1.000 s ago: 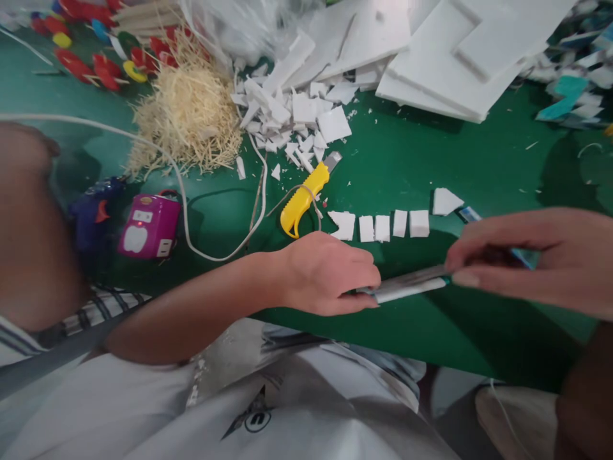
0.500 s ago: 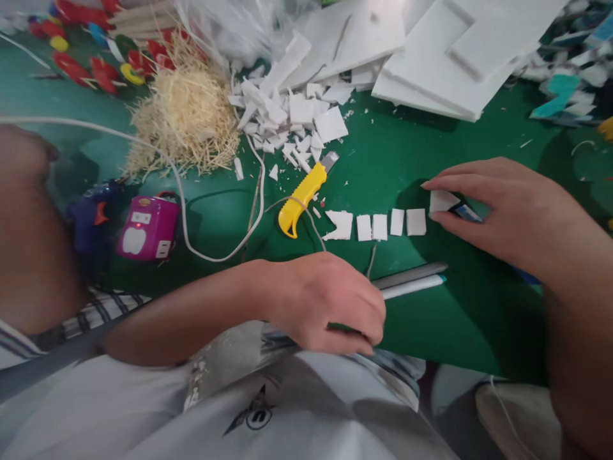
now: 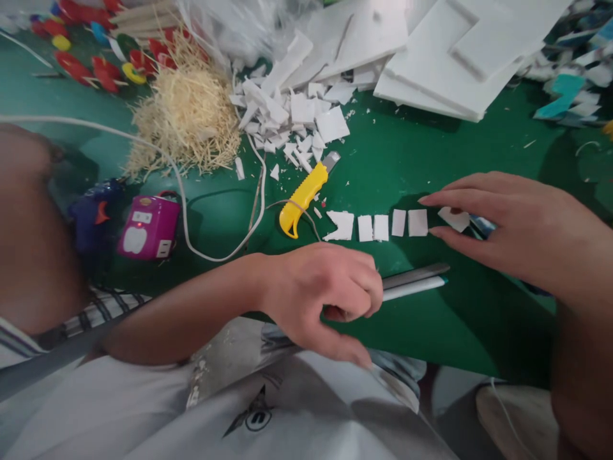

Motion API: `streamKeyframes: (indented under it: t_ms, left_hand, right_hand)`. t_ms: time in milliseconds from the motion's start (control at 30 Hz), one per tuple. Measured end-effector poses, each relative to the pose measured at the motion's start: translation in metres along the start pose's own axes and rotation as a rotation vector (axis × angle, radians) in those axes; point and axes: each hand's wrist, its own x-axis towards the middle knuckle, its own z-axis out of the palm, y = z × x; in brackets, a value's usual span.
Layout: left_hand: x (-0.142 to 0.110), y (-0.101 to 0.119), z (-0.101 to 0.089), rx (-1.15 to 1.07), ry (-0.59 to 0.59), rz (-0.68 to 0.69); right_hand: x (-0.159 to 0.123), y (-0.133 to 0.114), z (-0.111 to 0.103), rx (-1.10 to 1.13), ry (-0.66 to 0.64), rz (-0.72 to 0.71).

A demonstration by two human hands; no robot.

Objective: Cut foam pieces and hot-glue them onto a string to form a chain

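Observation:
My right hand has its thumb and fingertips spread around a small pointed white foam piece, which lies between them. A small blue-and-white object shows partly under that palm. To its left, several small white foam pieces form a row, ending in a notched one. My left hand is over the near part of the table, thumb stretched away from the curled fingers. Beside its fingers lie a white pen and a grey stick-like tool, their left ends hidden behind it.
A yellow utility knife lies blade-out beyond my left hand. Behind it are foam scraps, a straw-like heap and white foam sheets. A white cable loops near a magenta power adapter and blue glue gun. Another person's arm is at left.
My right hand's fingers have parted from the pointed foam piece, and the hand has shifted slightly right with it. My left thumb has swung away from its fingers.

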Motion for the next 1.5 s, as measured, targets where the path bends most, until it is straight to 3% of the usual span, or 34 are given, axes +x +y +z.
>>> streamKeyframes:
  t_ms: [267,367,533,700,867,1100,1333,1500]
  left_hand:
    - [-0.002,-0.015,-0.013,0.487,0.332,-0.109]
    - [-0.004,-0.021,-0.016,0.733,0.389,-0.159]
    - [-0.011,-0.026,-0.022,0.912,0.263,-0.183]
    - [-0.014,-0.027,-0.022,0.927,0.182,-0.206]
    - [-0.013,-0.03,-0.022,0.923,0.143,-0.226]
    - [-0.014,-0.033,-0.022,0.905,0.147,-0.255]
    - [-0.007,-0.035,-0.015,0.916,0.194,-0.254]
    - [-0.005,-0.037,-0.014,0.895,0.199,-0.299]
  right_hand:
    - [-0.005,0.007,0.001,-0.079,-0.065,0.065]
    - [-0.007,0.012,0.003,-0.076,-0.086,0.075]
    - [-0.001,0.01,-0.002,-0.04,-0.142,0.132]
    - [0.003,0.002,-0.005,-0.032,-0.131,0.163]
    - [-0.001,0.002,-0.003,-0.021,-0.162,0.106]
    - [-0.001,-0.001,-0.001,-0.014,-0.099,0.002]
    - [-0.005,0.001,-0.005,0.021,-0.193,0.027]
    - [-0.005,0.0,-0.002,-0.028,-0.188,0.085]
